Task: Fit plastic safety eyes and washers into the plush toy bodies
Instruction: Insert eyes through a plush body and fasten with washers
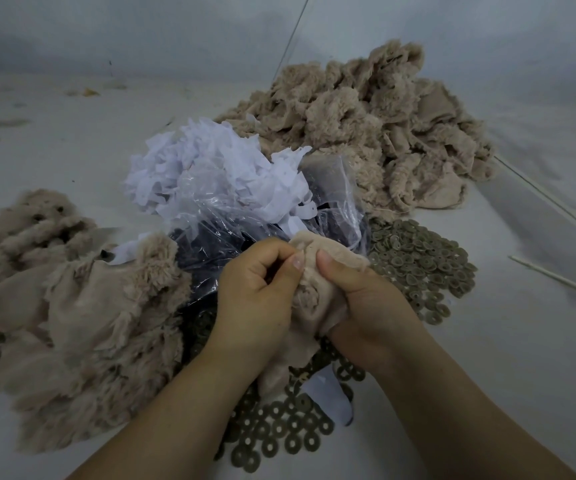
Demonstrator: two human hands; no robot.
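I hold one beige plush body [314, 299], turned inside out, between both hands at the centre of the view. My left hand [255, 292] has its fingers curled, with the thumb pressing on the fabric near its top. My right hand [369, 299] grips the fabric from the right, thumb on top. Any eye or washer in the fabric is hidden by my fingers. Olive-grey washers [418, 261] lie spread to the right, and more washers [279, 427] lie below my wrists. A clear plastic bag [231, 233] with dark safety eyes sits just behind my hands.
A large heap of beige plush bodies [376, 133] lies at the back right. Another pile of plush bodies [72, 306] lies at the left. White paper scraps [207, 168] sit on top of the bag. Thin white sticks [563, 282] lie at the right.
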